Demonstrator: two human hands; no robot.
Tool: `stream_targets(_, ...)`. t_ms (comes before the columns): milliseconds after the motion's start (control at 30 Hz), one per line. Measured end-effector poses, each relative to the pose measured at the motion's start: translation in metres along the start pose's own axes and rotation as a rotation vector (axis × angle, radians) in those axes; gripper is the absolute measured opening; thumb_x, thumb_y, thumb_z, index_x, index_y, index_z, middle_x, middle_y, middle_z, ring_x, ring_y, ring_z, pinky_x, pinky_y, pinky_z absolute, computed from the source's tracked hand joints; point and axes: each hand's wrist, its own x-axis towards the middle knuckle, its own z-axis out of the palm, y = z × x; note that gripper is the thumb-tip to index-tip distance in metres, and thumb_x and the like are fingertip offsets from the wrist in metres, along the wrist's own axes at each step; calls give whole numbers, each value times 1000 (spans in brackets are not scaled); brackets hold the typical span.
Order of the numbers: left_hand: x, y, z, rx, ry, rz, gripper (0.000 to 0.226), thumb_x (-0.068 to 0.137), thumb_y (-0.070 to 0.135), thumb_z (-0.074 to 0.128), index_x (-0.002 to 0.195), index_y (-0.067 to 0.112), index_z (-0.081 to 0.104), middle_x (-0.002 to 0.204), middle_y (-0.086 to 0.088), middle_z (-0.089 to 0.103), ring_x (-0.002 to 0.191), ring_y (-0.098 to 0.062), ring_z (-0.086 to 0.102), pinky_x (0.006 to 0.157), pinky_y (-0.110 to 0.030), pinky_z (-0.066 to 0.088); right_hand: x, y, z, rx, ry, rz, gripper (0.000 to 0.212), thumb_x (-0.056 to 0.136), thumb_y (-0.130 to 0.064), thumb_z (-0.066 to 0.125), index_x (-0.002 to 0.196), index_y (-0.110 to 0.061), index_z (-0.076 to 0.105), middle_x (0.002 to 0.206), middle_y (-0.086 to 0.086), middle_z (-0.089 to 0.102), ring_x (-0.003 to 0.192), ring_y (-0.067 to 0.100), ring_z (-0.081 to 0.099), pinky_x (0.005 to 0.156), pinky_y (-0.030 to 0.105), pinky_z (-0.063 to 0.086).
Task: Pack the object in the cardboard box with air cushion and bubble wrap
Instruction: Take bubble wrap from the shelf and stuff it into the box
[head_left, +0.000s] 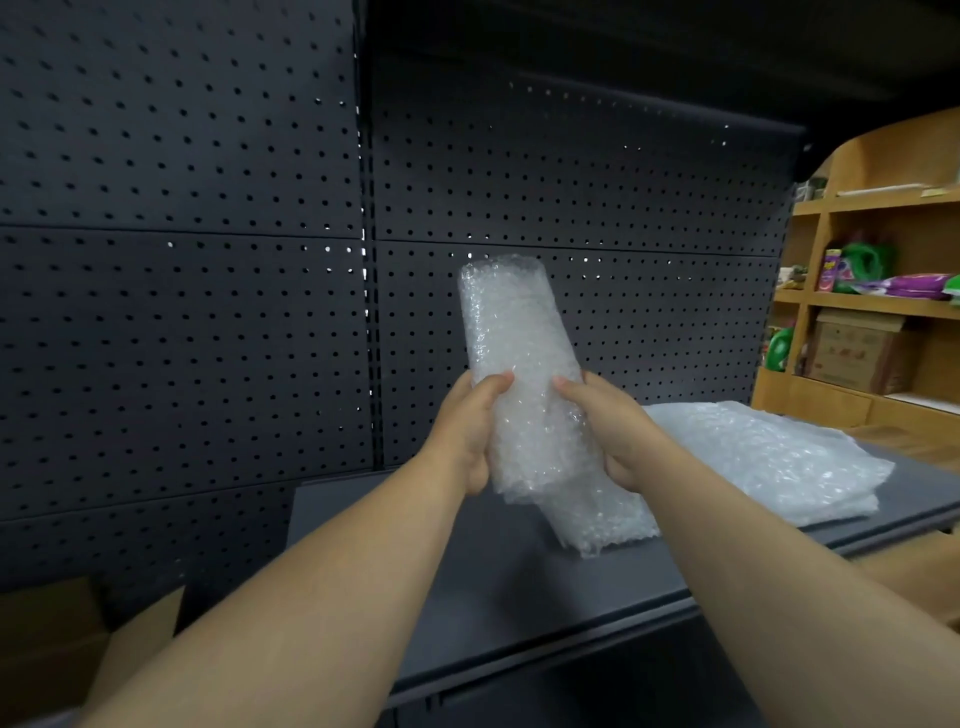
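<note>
**A:** Where is the object?

**B:** It is a tall bundle rolled in bubble wrap, held up in the air above the dark shelf, leaning a little to the left at its top. What is inside cannot be made out through the layers. A loose tail of the wrap hangs from its lower end and touches the shelf.

**A:** And the hands?

**B:** Both grip the bundle's lower half. The left hand closes round its left side, thumb laid across the front. The right hand closes round its right side, thumb also on the front, fingers hidden behind the wrap. Neither palm is spread.

**A:** What lies closest to the bundle?

**B:** Just right of it, on the same shelf, a flat heap of more bubble wrap, the spare sheet, runs towards the shelf's right end.

**A:** Behind it?

**B:** A dark perforated back panel rises straight behind the bundle and fills the view to its left.

**A:** Farther out?

**B:** Far right of the bundle stands a wooden rack with coloured packets and a brown carton on its lower level. Down to the bundle's lower left, below the shelf edge, a flap of the cardboard box shows; its inside is out of sight.
</note>
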Motion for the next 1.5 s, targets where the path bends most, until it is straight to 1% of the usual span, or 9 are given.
stream_targets(200, -16, 15, -14, 7, 32, 17, 28, 93, 20, 55, 121, 16, 54, 114, -13, 65, 94, -29, 66, 74, -40, 56, -12, -5, 19, 18, -138, -8, 36, 87, -18, 66, 120, -8, 58, 114, 14, 68, 105, 33, 66, 96, 50, 51)
stream_targets(400, -28, 24, -40, 101, 126, 113, 23, 91, 18, 60, 113, 13, 56, 107, -11, 68, 89, -26, 68, 74, -39, 56, -16, -8, 45, -6, -216, -13, 18, 88, -8, 64, 106, -5, 64, 98, 14, 71, 86, 29, 68, 85, 44, 55)
stream_targets(600, -42, 36, -88, 578, 427, 281, 32, 85, 30, 67, 110, 19, 51, 105, 3, 61, 93, -17, 64, 78, -35, 53, -19, -6, 86, -323, -148, -97, 7, 84, -10, 66, 91, -9, 63, 90, 12, 70, 77, 27, 68, 78, 40, 55)
stream_targets(733, -55, 49, -125, 767, 555, 326, 40, 89, 35, 62, 124, 20, 48, 123, -1, 53, 100, -15, 55, 75, -28, 41, -27, -6, 130, -635, -73, -184, 23, 80, -21, 67, 95, -5, 63, 92, 14, 70, 85, 32, 69, 73, 39, 54)
stream_targets(900, -89, 72, -188, 1168, 697, 464, 58, 91, 35, 59, 140, 18, 36, 143, -4, 38, 131, -23, 38, 105, -39, 37, -42, -4, 195, -881, -155, -260, 11, 81, -19, 65, 76, -13, 56, 74, 2, 58, 65, 19, 54, 56, 29, 40)
stream_targets(1000, -118, 90, -240, 1441, 623, 510, 64, 91, 31, 59, 146, 17, 29, 149, -3, 32, 136, -22, 33, 110, -38, 31, -51, 4, 240, -1040, -210, -289, 23, 81, -20, 63, 66, -16, 46, 67, 0, 49, 58, 16, 46, 49, 28, 33)
stream_targets(1167, -169, 114, -332, 1860, 361, 406, 72, 92, 38, 56, 150, 24, 16, 159, 0, 15, 146, -18, 18, 117, -37, 19, -73, 25, 324, -1264, -318, -350, 29, 86, -19, 56, 63, -22, 36, 72, -2, 48, 70, 21, 50, 50, 28, 32)
stream_targets(1400, -227, 131, -437, 1874, 324, 252, 69, 93, 38, 56, 150, 27, 19, 159, 2, 16, 145, -18, 20, 116, -36, 23, -107, 63, 429, -1427, -375, -398, 8, 88, -11, 47, 90, -14, 54, 85, 3, 55, 79, 24, 57, 60, 31, 42)
stream_targets(1500, -243, 132, -470, 1906, 288, 229, 74, 91, 36, 58, 151, 28, 15, 160, 4, 13, 146, -16, 18, 117, -35, 19, -120, 79, 461, -1452, -456, -381, 4, 88, -11, 47, 88, -15, 49, 87, 4, 54, 80, 25, 58, 61, 32, 43)
